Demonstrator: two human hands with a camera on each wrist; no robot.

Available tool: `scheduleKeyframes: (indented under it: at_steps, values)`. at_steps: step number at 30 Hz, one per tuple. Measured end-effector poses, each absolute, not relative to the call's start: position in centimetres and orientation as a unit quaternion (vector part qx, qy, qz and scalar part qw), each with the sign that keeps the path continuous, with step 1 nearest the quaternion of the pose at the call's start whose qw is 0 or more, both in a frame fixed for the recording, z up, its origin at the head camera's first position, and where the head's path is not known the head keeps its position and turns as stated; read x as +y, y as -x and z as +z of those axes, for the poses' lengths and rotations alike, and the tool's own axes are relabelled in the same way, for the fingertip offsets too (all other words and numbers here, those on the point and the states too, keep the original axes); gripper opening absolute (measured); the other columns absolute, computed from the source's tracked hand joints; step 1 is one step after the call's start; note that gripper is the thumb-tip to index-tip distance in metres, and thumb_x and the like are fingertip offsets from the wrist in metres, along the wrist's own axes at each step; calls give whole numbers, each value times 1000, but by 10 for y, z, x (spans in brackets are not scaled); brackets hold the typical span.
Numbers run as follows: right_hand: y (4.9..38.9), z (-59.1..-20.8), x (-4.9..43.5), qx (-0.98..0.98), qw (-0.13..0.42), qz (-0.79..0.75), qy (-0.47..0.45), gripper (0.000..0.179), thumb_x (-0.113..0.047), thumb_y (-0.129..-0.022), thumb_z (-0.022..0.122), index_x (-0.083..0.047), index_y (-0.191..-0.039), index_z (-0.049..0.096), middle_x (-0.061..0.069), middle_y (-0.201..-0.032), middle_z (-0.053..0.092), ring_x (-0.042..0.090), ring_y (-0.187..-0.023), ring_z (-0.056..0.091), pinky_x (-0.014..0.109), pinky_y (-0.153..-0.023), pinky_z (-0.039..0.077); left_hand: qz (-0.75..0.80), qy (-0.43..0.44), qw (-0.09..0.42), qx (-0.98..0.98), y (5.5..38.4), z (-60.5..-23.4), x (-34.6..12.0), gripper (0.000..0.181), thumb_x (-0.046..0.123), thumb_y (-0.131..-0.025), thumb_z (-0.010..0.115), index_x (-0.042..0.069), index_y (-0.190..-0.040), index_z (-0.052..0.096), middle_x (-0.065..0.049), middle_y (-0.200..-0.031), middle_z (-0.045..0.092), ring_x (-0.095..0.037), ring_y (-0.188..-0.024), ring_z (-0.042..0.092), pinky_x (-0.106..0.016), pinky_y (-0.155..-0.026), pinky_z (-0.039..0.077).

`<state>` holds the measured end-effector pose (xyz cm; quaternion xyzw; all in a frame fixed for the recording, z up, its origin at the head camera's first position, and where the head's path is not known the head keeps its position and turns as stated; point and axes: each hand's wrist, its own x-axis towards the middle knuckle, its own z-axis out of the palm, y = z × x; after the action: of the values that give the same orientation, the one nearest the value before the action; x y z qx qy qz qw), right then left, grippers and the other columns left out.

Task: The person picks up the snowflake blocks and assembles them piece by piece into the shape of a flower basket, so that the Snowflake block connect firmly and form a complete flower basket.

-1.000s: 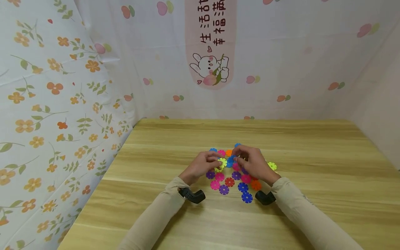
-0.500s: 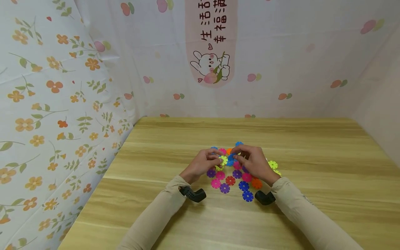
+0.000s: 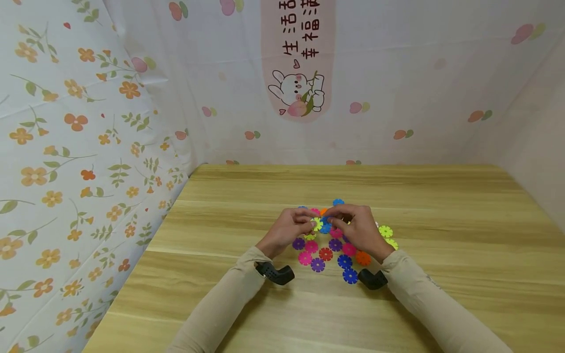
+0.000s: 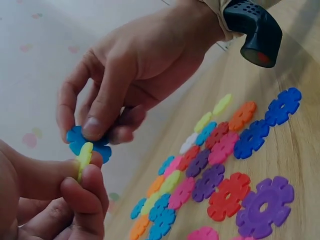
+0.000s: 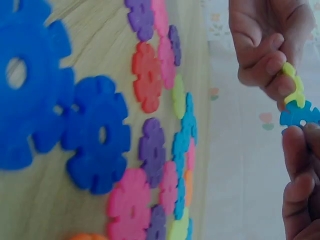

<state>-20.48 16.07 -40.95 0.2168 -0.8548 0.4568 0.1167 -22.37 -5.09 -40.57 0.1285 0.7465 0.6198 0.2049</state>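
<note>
My left hand (image 3: 286,231) pinches a yellow snowflake disc (image 4: 84,159) between thumb and fingers, above the wooden table. Facing it, my right hand (image 3: 361,229) grips a blue snowflake disc (image 5: 300,115) by its edge. Both discs are flat plastic rounds with notched rims. The yellow one stands crosswise to the blue one, and their notched edges meet in both wrist views. Fingertips hide part of each disc. Under and around the hands lie loose discs, among them a red disc (image 3: 325,254) and a purple disc (image 3: 318,265).
Several more discs spread over the wooden table (image 3: 212,294), including an orange disc (image 3: 363,258) and a dark blue disc (image 3: 350,276) near the right wrist. Black wrist cameras sit on both sleeves. A patterned cloth (image 3: 379,73) hangs behind the table, with a floral one (image 3: 79,162) at left.
My left hand has edged right, bringing the yellow disc up against the blue one. The right hand stays almost in place, and the head view has shifted slightly.
</note>
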Motion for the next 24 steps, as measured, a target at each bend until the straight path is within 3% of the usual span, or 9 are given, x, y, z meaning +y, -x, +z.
scheduleKeyframes:
  at_steps: [3, 7, 14, 19, 24]
  values:
    - [204, -407, 160, -848, 121, 467, -220, 14, 0, -93, 67, -9, -99, 77, 11, -87, 76, 28, -67, 69, 27, -62, 57, 628, -124, 196, 743, 223, -403, -48, 24, 7, -100, 58, 0, -123, 65, -12, -98, 74, -26, -85, 65, -41, -85, 57]
    - [203, -404, 158, -846, 133, 461, -231, 14, 2, -92, 68, -8, -99, 76, 11, -88, 76, 23, -67, 69, 28, -63, 58, 636, -120, 185, 739, 223, -400, -45, 22, 5, -100, 59, -1, -119, 66, -12, -95, 74, -23, -79, 64, -45, -85, 57]
    - [200, -405, 158, -852, 110, 452, -238, 17, 2, -92, 68, -9, -101, 77, 10, -86, 76, 25, -67, 69, 23, -60, 56, 633, -113, 195, 741, 222, -405, -46, 22, 4, -99, 59, -2, -119, 66, -7, -92, 72, -11, -74, 62, -37, -80, 58]
    - [203, -402, 160, -856, 83, 449, -243, 18, 0, -93, 67, -10, -105, 77, 11, -86, 77, 27, -69, 72, 22, -56, 52, 620, -116, 203, 749, 224, -405, -53, 23, 10, -100, 59, 2, -121, 65, -12, -96, 74, -15, -79, 66, -33, -78, 58]
    - [212, -398, 170, -875, 67, 420, -232, 20, 0, -91, 70, -8, -108, 75, 12, -97, 77, 22, -67, 70, 21, -56, 52, 617, -119, 207, 750, 227, -404, -61, 25, 12, -99, 61, 3, -122, 64, -17, -102, 74, -18, -85, 71, -33, -79, 57]
